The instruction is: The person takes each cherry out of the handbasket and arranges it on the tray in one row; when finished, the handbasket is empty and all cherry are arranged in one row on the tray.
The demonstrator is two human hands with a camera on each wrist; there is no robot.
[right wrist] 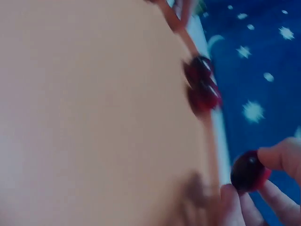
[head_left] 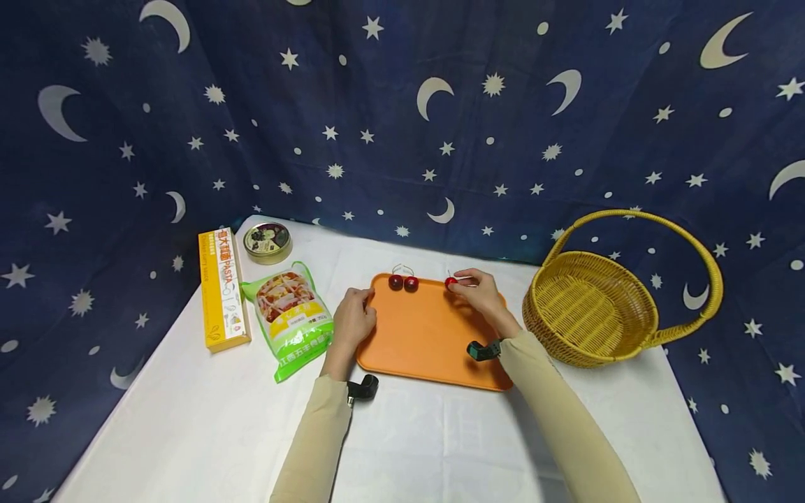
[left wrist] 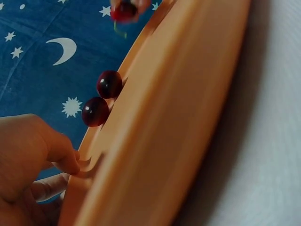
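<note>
Right hand (head_left: 479,293): we note it pinching a cherry (right wrist: 248,171) at the tray's far edge.
Left hand (head_left: 353,318): grips the orange tray (head_left: 428,342), apparently steadying it.
Two cherries (head_left: 403,283): on the tray's far rim.

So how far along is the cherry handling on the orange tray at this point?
Already done, by the look of it: two dark red cherries lie side by side at the far rim of the flat orange plastic tray. In hand: the right hand pinches a third red cherry at that same rim, while the left hand grips the tray's left edge. The woven yellow wicker basket holds nothing visible.
</note>
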